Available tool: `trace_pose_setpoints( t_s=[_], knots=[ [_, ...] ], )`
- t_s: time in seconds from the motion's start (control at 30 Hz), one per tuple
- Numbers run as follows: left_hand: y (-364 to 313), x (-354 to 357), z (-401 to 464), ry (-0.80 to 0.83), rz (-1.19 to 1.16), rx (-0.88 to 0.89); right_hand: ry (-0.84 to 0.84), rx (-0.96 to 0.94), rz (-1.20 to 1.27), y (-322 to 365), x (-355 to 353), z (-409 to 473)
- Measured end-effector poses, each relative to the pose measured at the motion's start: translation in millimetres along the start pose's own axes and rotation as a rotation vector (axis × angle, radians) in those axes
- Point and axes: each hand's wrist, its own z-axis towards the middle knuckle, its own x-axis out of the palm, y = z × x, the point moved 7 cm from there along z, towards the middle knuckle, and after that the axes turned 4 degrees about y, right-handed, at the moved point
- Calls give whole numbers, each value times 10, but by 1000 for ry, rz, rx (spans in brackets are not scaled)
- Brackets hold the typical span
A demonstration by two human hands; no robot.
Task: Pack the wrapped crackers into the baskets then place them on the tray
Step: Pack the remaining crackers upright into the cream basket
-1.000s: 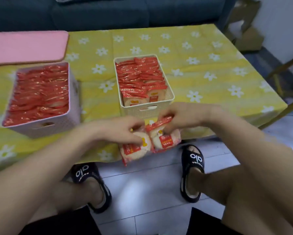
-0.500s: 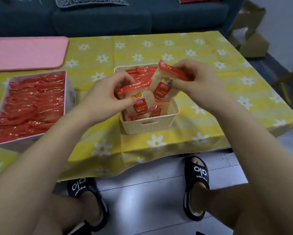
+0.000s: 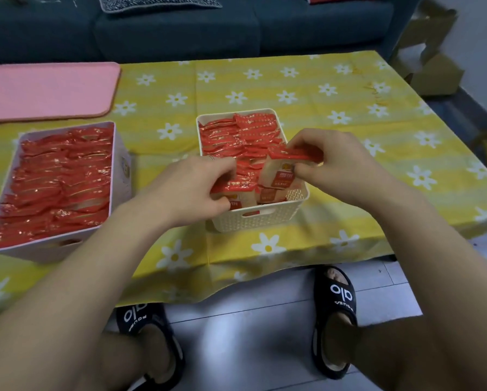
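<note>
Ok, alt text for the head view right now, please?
Both hands lower wrapped crackers into the cream basket: left hand holds one packet, right hand another. A full pink basket sits left.

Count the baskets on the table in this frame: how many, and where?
2. A pink basket at the left, packed with wrapped crackers, and a cream basket at the centre near the table's front edge, where both hands are working. None sits on the pink tray yet.
</note>
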Motion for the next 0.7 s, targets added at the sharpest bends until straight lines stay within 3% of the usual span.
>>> trace_pose_setpoints(
  t_s=[0.3, 0.7],
  knots=[
    [49, 98, 111, 76, 56, -29, 44, -150, -409, 12, 364, 131],
    [-83, 75, 121, 19, -21, 68, -63, -180, -540, -56, 491, 199]
  ],
)
